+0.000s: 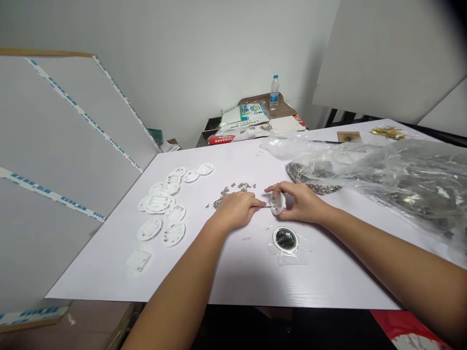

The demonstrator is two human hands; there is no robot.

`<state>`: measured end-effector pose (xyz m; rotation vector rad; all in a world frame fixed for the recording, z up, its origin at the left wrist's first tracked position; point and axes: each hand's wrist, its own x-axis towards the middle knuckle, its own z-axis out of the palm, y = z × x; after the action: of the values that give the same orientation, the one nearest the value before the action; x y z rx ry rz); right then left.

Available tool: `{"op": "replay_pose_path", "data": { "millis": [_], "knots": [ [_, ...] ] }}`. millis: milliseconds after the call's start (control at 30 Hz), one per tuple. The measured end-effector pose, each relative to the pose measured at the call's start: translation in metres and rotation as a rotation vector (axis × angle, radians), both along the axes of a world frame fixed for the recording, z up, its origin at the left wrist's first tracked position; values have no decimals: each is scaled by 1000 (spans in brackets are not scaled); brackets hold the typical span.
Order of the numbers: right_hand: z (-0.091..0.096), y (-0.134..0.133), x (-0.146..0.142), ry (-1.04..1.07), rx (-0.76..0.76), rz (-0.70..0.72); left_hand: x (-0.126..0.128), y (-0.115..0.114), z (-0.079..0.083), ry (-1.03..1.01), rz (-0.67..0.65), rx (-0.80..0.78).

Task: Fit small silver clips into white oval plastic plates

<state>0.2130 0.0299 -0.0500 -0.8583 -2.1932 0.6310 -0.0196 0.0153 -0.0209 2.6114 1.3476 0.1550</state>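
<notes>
In the head view my right hand (pixel 299 201) is closed around a white round plastic case (pixel 278 203), held tilted on its edge above the table with its inner side turned left. My left hand (pixel 237 209) pinches a thin metal piece (pixel 268 206), whose far end reaches into the case; its exact kind is too small to tell. Just behind my left hand lies a pile of small metal parts (pixel 221 197), partly hidden by it. Nearer to me, a round black disc with a white rim (pixel 285 238) lies on a clear plastic bag (pixel 292 258).
Several white round plastic cases (pixel 173 233) lie at left, with a square white case (pixel 138 260) nearer the edge. Large clear bags of metal parts (pixel 401 180) cover the right side. A water bottle (pixel 274 92) stands behind; a white panel (pixel 73 126) borders the left.
</notes>
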Motion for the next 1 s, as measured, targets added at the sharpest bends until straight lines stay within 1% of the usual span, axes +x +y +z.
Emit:
{"op": "replay_pose_path", "data": {
  "millis": [200, 467, 733, 1000],
  "knots": [
    [1, 0, -1, -22, 29, 9, 4, -1, 0, 56, 27, 37],
    [0, -2, -5, 15, 23, -4, 20, -7, 14, 245, 58, 40],
    [-3, -1, -5, 22, 36, -22, 24, -4, 12, 248, 38, 48],
    [-4, 0, -5, 37, 15, -35, 29, -7, 12, 245, 57, 69]
  ]
}}
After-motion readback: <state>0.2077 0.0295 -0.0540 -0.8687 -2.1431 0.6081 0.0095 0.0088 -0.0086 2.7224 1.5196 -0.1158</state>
